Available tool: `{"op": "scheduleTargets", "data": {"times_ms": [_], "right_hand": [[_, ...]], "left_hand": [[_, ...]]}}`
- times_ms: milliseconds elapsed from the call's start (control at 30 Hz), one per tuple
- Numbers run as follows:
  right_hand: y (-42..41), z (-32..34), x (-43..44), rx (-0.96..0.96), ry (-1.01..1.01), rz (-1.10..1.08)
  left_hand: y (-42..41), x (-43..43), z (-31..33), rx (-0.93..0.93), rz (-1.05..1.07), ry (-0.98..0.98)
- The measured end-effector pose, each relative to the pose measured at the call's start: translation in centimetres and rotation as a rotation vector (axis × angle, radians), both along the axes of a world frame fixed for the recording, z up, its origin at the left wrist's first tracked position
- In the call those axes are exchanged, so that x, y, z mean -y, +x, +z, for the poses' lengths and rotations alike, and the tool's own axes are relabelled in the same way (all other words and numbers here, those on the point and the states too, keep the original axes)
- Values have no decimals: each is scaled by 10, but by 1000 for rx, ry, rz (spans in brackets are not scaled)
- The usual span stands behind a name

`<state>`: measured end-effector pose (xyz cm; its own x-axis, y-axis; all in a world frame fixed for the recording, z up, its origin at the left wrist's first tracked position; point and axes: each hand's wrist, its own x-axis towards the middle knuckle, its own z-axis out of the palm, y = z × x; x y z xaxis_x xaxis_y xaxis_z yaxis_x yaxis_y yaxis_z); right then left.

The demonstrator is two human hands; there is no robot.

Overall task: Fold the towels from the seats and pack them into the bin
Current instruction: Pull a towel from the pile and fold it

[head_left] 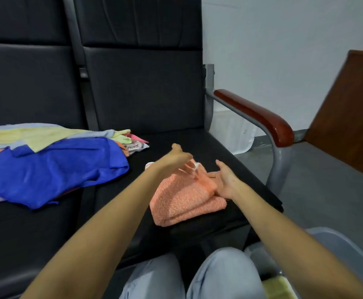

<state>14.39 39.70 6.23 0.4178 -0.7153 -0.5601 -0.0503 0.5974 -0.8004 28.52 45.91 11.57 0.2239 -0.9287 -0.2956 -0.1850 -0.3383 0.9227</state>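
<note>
"So, what are the fingers doing?"

"On my right hand (226, 180) the fingers (211, 174) lie straight and close together, thumb raised, resting on the right side of the orange towel (182, 203). My left hand (176, 160) hovers over its far left corner. Those fingers are smeared by blur, so I cannot tell whether they pinch anything."

"And the towel itself?"

"Folded into a thick pad on the right-hand seat (208, 147), with its long axis running away from me, between both hands. I judge the fold finished or nearly so."

"Which way to the bin?"

"The bin (338, 242) sits low at my right, beside my knee, so the right hand is nearer. The towel lies to the bin's left and beyond it, so it must travel right and back toward me. The unfolded pile (53, 167) lies on the left seat, well apart."
</note>
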Motion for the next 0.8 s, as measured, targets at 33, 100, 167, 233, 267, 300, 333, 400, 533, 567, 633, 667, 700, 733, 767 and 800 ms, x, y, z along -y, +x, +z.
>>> {"op": "scheduleTargets", "data": {"times_ms": [33, 100, 167, 233, 267, 300, 333, 400, 533, 567, 633, 667, 700, 733, 767, 800], "right_hand": [[-7, 0, 2, -63, 0, 50], [-11, 2, 4, -265, -107, 156], [-6, 7, 2, -461, -271, 271], [-1, 12, 0, -557, -389, 351], [2, 13, 0, -557, -413, 351], [4, 14, 0, -536, -421, 322], [5, 16, -2, -505, -421, 267], [2, 12, -3, -484, -441, 148], [-13, -7, -9, -430, -404, 52], [-15, -11, -9, -443, -393, 58], [-16, -15, -7, -495, -415, 102], [-14, -16, -7, -537, -448, 126], [-12, -16, -7, -593, -471, 146], [-10, -15, -7, -651, -501, 160], [-10, -15, -6, -717, -535, 174], [-9, -14, -5, -775, -560, 188]], "left_hand": [[-3, 0, -9, -1, 3, 17], [0, 0, -24, 19, 131, -39], [7, -3, -33, 97, 253, -158], [12, -8, -38, 252, 284, -241], [15, -11, -40, 318, 289, -272], [16, -13, -41, 370, 287, -297], [16, -14, -42, 419, 280, -315], [14, -15, -44, 500, 241, -344], [3, -18, -65, 691, 10, -254], [1, -18, -73, 794, -72, -190], [2, -17, -85, 968, -174, -85], [2, -17, -89, 1013, -186, -60], [3, -17, -90, 1036, -186, -53], [3, -17, -90, 1049, -188, -52], [3, -18, -90, 1059, -190, -52], [3, -19, -89, 1070, -183, -47]]}}
